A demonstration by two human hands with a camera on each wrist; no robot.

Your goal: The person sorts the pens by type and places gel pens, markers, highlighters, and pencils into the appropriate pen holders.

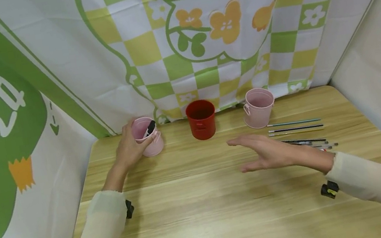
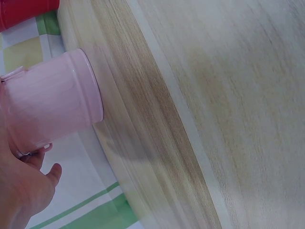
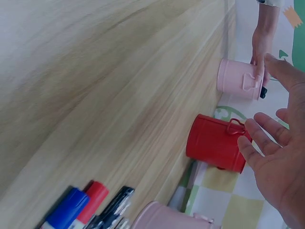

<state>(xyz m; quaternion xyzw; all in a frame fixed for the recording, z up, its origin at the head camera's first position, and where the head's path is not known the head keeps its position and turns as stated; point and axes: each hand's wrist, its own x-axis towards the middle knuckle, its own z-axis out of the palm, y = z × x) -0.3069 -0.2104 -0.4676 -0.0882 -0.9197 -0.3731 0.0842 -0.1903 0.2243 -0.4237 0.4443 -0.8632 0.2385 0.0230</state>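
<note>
At the back left of the table, my left hand (image 1: 130, 149) grips a small pink bucket (image 1: 153, 147) by its rim. The thumb lies at the near side and the fingers reach round the far side. A black-capped marker (image 1: 151, 128) leans inside that bucket, its lower part hidden by the rim. In the left wrist view the pink bucket (image 2: 52, 100) stands on the wood. My right hand (image 1: 269, 151) hovers over the table's right half with fingers extended, holding nothing. It is nearest to the pencils and pens beside it, partly covering some.
A red bucket (image 1: 204, 130) stands mid-back, with a second pink bucket (image 1: 259, 117) to its right. Pencils (image 1: 295, 127) lie in rows at right, with dark pens (image 1: 305, 141) nearer. The right wrist view shows blue-capped (image 3: 69, 207) and red-capped (image 3: 94, 196) markers. Printed cloth (image 1: 147, 50) hangs behind.
</note>
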